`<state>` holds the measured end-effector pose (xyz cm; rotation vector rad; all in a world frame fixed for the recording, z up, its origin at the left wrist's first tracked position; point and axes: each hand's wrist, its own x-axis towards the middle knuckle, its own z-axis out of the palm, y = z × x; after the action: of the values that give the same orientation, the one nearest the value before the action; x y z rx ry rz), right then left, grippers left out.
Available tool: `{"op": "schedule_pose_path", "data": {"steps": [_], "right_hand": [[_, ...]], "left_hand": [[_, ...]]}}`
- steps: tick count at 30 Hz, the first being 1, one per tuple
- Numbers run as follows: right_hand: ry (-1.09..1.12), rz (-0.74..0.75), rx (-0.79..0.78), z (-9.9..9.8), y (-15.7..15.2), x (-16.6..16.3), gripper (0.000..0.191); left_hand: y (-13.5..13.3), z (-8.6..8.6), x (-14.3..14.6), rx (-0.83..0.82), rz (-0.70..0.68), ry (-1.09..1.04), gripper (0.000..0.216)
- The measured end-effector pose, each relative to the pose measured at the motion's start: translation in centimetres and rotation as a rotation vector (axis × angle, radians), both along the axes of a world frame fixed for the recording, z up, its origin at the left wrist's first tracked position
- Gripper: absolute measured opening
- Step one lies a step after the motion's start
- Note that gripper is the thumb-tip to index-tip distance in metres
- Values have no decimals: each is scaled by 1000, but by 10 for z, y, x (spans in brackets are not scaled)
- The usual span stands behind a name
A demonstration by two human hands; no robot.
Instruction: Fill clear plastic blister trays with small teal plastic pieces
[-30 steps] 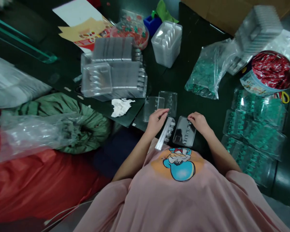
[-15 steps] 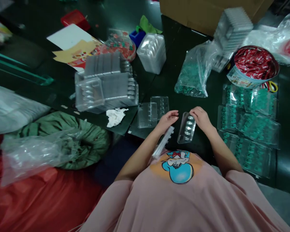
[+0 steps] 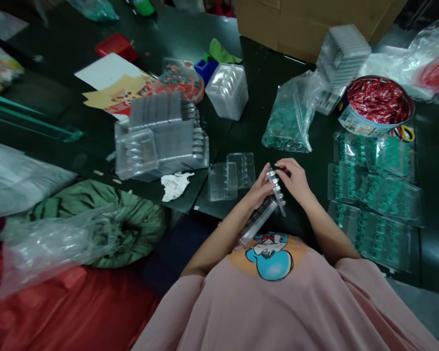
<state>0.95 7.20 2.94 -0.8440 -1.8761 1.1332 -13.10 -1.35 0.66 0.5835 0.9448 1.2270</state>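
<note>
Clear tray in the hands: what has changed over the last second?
The right hand lifted the clear tray off the table, tipped it on edge and brought it to the left hand, which now touches it too. The left hand keeps its tray stack; two trays stay on the table.

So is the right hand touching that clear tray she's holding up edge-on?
Touching. In the head view the right hand has its fingertips pinched on the top end of the clear tray, with no gap showing between them.
</note>
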Motion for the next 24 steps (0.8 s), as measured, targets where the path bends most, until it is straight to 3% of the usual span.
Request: {"op": "schedule_pose_path", "data": {"steps": [2,5,8,24], "right_hand": [[49,21,-201,7,-2,8,13],[91,268,-543,13,-7,15,21],[114,368,-727,15,-10,16,26],[201,444,-913,9,-8,16,28]], "left_hand": [[2,1,-3,-33,38,38,97],[5,3,-6,-59,45,81,97],[6,5,-7,-69,38,112,99],[4,7,-3,-57,-14,86,90]]}}
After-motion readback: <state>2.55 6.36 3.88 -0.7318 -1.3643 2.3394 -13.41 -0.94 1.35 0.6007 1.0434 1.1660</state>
